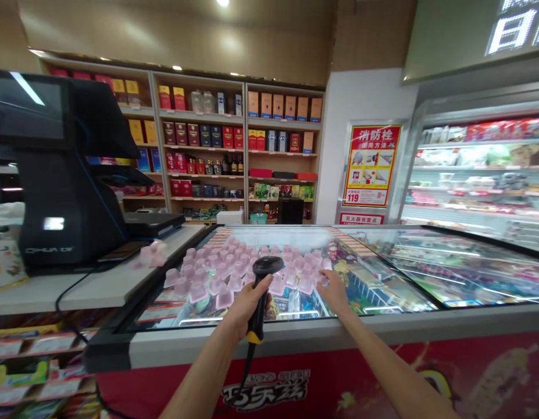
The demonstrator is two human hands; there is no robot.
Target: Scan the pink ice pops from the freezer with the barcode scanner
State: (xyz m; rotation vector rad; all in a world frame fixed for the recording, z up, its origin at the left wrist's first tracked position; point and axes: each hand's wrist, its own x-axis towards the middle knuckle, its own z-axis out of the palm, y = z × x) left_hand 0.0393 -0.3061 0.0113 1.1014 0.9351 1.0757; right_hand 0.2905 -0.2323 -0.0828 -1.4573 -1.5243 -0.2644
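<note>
Left hand (247,305) wrapped tight around the grip of a black barcode scanner (264,291), thumb on the near side, fingers closed about the handle. Scanner upright, head aimed away over the glass lid (382,273) of a chest freezer (295,337); yellow band at the base of the grip, black cable (245,372) hanging down from it along the freezer's red front.

Right hand (334,289) stretched forward, palm down, fingers spread open and empty, tips touching or just reaching the near edge of a cluster of small pink cups (234,267). Cups spread in rows over the glass lid, upside down as far as can be told, covering the left and middle part of it. 1 or 2 more pink cups (153,254) apart from the rest, on the white counter (99,285) at left.

On that counter: black checkout screen (60,169) on a stand, back toward the shelves, dark flat device (151,223) just beside its base. Under the glass, coloured frozen packs (448,273), blurred.

Behind the freezer, wooden shelves (234,145) with red, blue and orange boxes and bottles. Red and white poster (371,166) on the white wall, marked 119. Open fridge case (478,169) with packaged goods along the right.
</note>
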